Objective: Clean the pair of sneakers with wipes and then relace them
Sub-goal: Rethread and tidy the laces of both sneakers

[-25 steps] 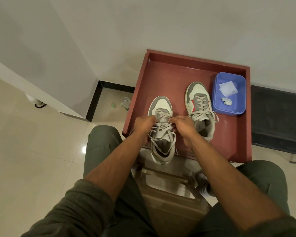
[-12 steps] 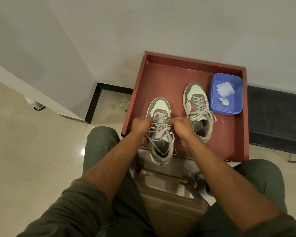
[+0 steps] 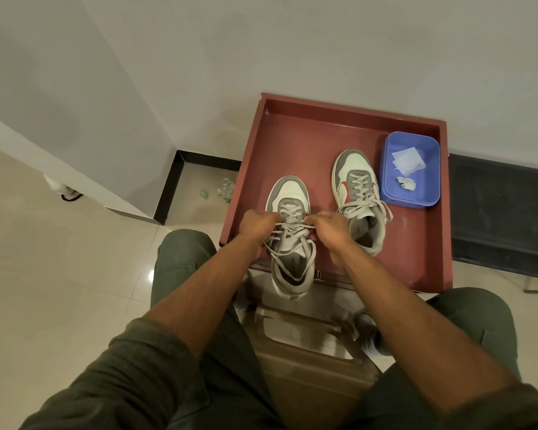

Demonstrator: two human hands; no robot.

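Two grey-and-white sneakers lie toe-away in a red tray. The left sneaker hangs over the tray's near edge, its lace crossing the tongue and trailing in loops toward the heel. My left hand pinches the lace at the shoe's left eyelets. At the right eyelets my right hand pinches the other side of the lace. The right sneaker, with a red side stripe, stands laced beside it, lace ends hanging loose. A blue tub holds white wipes and a crumpled used one.
The tray sits against a white wall. A brown stool or case lies between my knees. A small bottle and scraps lie in the floor corner left of the tray. A dark mat is to the right.
My hands stay on the left sneaker's lace and have shifted only slightly. The camera has tilted, so everything sits a little lower in view.
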